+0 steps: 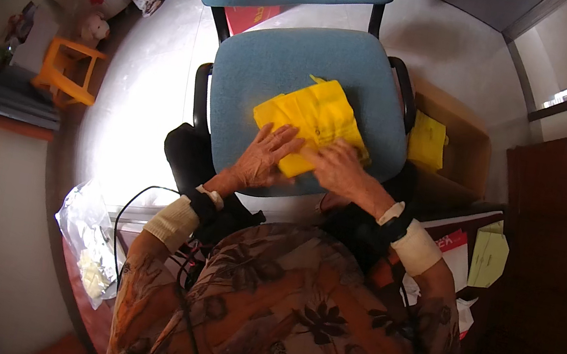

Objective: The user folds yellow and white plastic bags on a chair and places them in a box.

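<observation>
On the blue padded seat of a chair [256, 71] lies a flat, folded yellow piece, perhaps cloth or soft plastic [317, 109], turned at a slant. My left hand [267, 154] rests with spread fingers on its near left edge. My right hand [338, 166], slightly blurred, has bent fingers on the near right part; whether they pinch it cannot be told. Both wrists wear cream cuffs and black straps. Right of the chair, a cardboard box [467, 151] holds another folded yellow piece [427, 142].
The chair's black armrests [201, 96] flank the seat. At the lower left lies a clear plastic bag [91, 251] with pale contents. An orange stool [70, 71] stands far left. Yellowish paper [489, 256] lies at right. A black cable [123, 212] runs by my left arm.
</observation>
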A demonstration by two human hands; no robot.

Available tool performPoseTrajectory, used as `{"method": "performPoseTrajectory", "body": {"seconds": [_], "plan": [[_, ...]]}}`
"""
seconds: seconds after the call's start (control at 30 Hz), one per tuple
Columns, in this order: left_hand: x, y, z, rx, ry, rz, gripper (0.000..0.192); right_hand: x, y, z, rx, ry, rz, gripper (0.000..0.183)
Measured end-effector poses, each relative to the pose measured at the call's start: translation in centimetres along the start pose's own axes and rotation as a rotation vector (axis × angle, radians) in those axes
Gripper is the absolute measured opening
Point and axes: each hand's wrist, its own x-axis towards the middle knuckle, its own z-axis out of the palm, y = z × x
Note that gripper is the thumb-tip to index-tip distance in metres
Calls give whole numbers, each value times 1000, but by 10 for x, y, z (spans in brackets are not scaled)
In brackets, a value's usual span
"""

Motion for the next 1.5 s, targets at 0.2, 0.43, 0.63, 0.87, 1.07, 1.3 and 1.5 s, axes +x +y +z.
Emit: {"method": "performPoseTrajectory", "body": {"seconds": [0.2, 0.43, 0.63, 0.87, 1.07, 1.3, 1.5], "plan": [[-6, -19, 13, 10, 94, 36, 42, -23, 7, -14, 115, -76, -5, 54], [21, 0, -56, -330, 119, -31, 38, -54, 61, -60, 744, 235, 248, 70], [73, 33, -90, -1324, 189, -440, 29, -51, 60, -117, 1300, 473, 101, 53], [114, 55, -63, -1109, 30, -503, 31, -61, 74, -80, 1433, 750, 579, 26], [122, 45, -13, -1278, 187, -533, 39, -86, 65, -71, 1595, 657, 540, 32], [163, 65, 6, -1266, 264, -486, 38, -122, 86, -49, 1590, 791, 851, 30], [200, 88, 33, -1088, 278, -416, 36, -126, 103, -55, 255, 963, 845, 66]]}}
